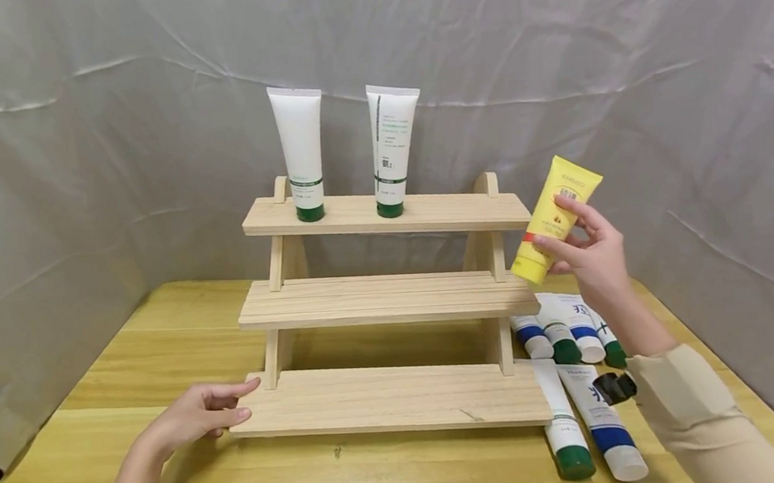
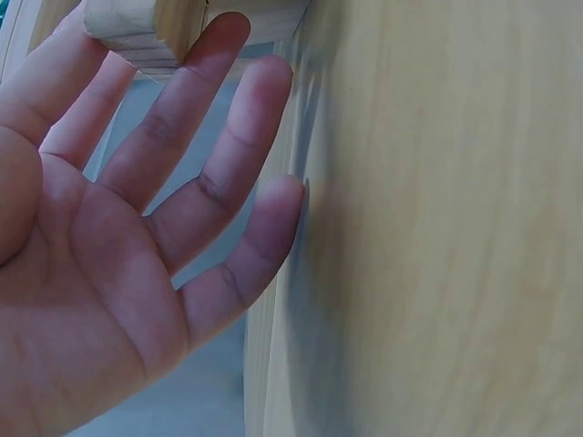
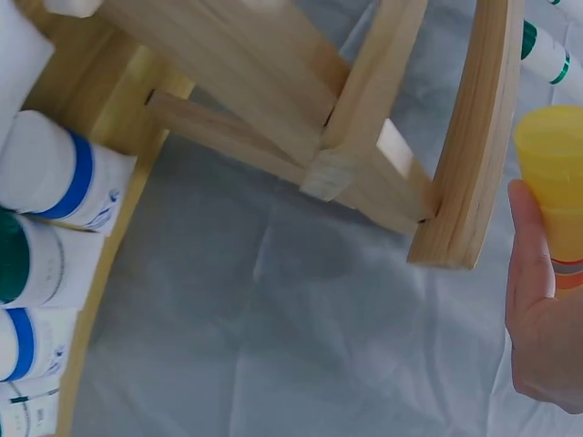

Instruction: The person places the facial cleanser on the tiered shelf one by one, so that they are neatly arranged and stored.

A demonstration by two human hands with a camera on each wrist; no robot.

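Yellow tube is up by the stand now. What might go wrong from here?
1. The yellow tube, held aslant in the right hand, looks close to the right end of the stand and might knock it.
2. A bump could topple the two white tubes, which stand on their caps on the top shelf.
3. The left hand touches only the stand's lower left end, so the stand might still shift.
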